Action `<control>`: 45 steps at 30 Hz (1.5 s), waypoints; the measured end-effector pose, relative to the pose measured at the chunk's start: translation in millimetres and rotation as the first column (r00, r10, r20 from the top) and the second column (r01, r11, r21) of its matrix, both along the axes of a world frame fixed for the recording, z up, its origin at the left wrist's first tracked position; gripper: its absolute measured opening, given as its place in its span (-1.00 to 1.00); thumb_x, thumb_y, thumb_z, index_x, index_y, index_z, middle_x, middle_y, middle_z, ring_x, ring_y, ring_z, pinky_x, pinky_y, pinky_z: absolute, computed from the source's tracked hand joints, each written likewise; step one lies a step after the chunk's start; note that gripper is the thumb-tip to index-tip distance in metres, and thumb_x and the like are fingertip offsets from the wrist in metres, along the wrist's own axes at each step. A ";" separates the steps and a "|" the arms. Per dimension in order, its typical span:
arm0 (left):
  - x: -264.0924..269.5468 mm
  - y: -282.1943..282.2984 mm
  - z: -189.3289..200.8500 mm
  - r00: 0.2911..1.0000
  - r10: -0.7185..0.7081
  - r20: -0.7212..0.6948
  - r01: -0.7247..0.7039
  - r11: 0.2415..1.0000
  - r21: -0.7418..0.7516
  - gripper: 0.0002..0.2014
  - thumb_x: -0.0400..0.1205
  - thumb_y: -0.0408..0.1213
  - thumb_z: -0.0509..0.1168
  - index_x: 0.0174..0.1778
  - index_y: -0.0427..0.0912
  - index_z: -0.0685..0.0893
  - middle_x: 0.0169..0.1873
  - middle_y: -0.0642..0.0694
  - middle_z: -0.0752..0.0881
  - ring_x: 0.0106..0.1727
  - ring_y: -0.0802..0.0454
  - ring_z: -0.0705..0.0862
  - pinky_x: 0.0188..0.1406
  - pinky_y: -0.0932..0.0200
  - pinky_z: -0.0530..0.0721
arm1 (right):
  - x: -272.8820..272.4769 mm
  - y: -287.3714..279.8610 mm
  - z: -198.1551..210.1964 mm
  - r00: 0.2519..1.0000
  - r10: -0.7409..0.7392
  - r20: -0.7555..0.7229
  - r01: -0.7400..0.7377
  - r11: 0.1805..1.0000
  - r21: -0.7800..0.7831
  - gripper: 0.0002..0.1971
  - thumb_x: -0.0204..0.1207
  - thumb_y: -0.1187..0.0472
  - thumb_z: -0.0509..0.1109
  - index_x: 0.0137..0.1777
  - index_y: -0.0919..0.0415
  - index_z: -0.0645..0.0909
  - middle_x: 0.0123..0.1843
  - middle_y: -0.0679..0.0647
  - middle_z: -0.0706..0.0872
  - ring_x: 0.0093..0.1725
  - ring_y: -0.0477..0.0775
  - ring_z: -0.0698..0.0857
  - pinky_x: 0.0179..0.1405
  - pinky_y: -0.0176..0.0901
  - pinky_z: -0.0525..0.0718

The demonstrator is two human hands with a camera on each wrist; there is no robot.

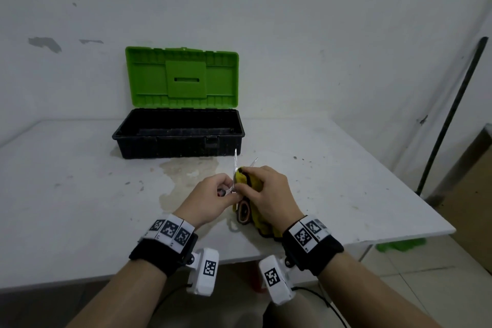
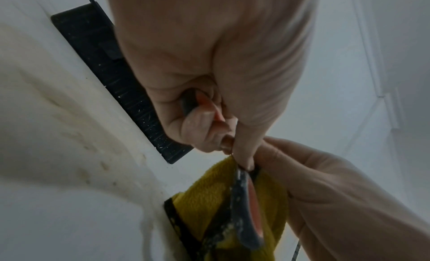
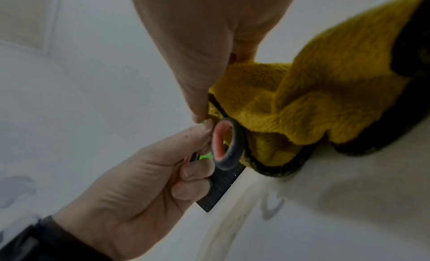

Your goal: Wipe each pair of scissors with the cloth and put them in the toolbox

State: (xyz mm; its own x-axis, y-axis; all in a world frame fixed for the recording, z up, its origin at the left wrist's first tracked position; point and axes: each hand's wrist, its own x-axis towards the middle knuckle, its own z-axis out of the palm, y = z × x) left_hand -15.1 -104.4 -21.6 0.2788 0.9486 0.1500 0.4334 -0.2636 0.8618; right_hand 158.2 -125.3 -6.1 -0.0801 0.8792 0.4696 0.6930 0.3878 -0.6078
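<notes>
From the head view, the left hand [image 1: 210, 196] pinched black-and-red-handled steel scissors [image 1: 235, 168] near the open green-lidded black plastic toolbox [image 1: 178, 138]. At the left wrist, fingers [image 2: 197, 129] curled round a handle. At the right wrist, the right hand [image 3: 197, 53] apparently pinched the soft yellow fleece cloth [image 3: 314, 99] around the stiff blades; handles looked safest to grip.

Black plastic toolbox with green lid [image 1: 178, 136] sits on white table [image 1: 80, 194], far side, lid up against wall. Both hands meet near of it: left hand [image 1: 210, 198] left, right hand [image 1: 266, 194] right, red-handled scissors [image 1: 235, 165] and yellow fleece cloth [image 1: 255, 210] between.
</notes>
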 end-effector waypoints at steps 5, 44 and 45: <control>-3.0 1.0 -3.4 0.997 0.066 0.029 -0.064 0.997 -0.050 -0.82 0.64 -0.11 0.42 -0.16 -0.14 0.68 -0.38 0.06 0.70 -0.52 0.28 0.52 -0.41 0.19 0.47 | 9.1 0.5 2.8 0.996 -0.013 -0.086 0.018 0.998 0.054 -0.81 0.60 0.17 0.42 0.18 0.03 0.73 0.05 -0.15 0.79 0.06 -0.22 0.70 0.17 -0.34 0.63; 3.0 -3.0 7.7 0.964 0.082 0.254 -0.057 0.993 -0.107 -0.91 0.62 -0.30 0.47 -0.11 -0.26 0.77 -0.39 -0.01 0.75 -0.53 0.24 0.51 -0.53 0.36 0.45 | 23.9 9.6 14.3 0.988 -0.071 0.139 0.047 0.984 0.170 -0.75 0.67 0.31 0.30 0.24 0.13 0.73 0.00 0.06 0.64 -0.11 0.04 0.65 -0.06 -0.13 0.67; 3.4 -3.4 6.8 0.970 0.094 0.225 -0.074 0.993 -0.094 -0.92 0.61 -0.28 0.48 -0.13 -0.21 0.78 -0.36 -0.02 0.78 -0.49 0.27 0.56 -0.47 0.37 0.48 | 27.0 14.8 16.7 0.988 -0.119 0.094 0.104 0.983 0.150 -0.76 0.68 0.28 0.30 0.24 0.13 0.73 0.00 0.05 0.65 -0.07 0.03 0.65 0.00 -0.12 0.66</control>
State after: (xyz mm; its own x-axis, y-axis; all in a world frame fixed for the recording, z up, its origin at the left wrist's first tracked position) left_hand -11.8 -107.7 -14.8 0.1655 0.9790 0.1189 0.2402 -0.1569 0.9580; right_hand 185.3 -110.5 10.5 -0.0392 0.8092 0.5863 0.7921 0.3828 -0.4754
